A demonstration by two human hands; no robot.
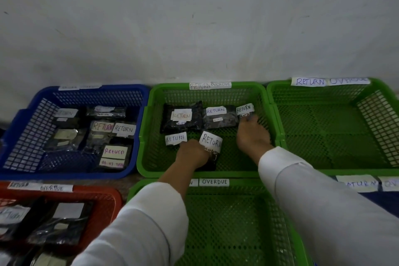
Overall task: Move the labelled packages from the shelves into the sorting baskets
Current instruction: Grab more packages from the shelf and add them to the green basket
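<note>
Both my hands reach into the middle green basket (151,127), tagged RETURN and OVERDUE on its far rim. My left hand (191,152) grips a dark package with a white RETURN label (211,141) near the basket's front. My right hand (251,134) touches a small package labelled RETURN (244,109) at the back right; how its fingers lie round it is hidden. Two more dark RETURN packages (182,117) (219,116) lie at the back, and another RETURN label (175,138) sits at the front left.
A blue basket (90,90) on the left holds several labelled packages. A green basket (323,127) stands to the right, another green basket (226,222) in front, and a red basket (108,195) with dark packages at the front left. A white wall rises behind.
</note>
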